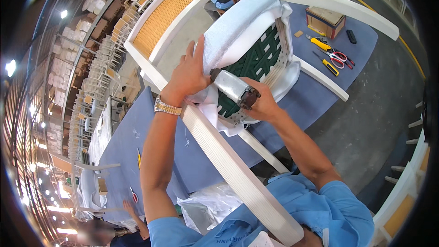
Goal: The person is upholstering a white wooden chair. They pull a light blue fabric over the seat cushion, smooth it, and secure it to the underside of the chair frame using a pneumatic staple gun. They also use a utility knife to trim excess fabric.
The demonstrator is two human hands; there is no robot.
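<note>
A pale wooden chair (222,158) lies tipped on the table with its seat's underside facing me. Green woven webbing (256,57) fills the seat frame, and light blue and white fabric (242,20) wraps over the seat's edge. My right hand (264,103) is closed around a silver and black staple gun (231,86). Its nose points left, at the near-left edge of the seat, close to my left fingers. My left hand (191,71) presses on the fabric at that edge, thumb by the gun's nose and fingers stretched along the padding. A watch is on my left wrist.
On the blue-grey table (302,114) lie red-handled scissors (338,58), yellow-handled tools (320,42) and a box (325,20) at the far right. The chair's cane back (171,9) rises far left; a leg reaches toward me. Another person's hand (130,208) is at lower left.
</note>
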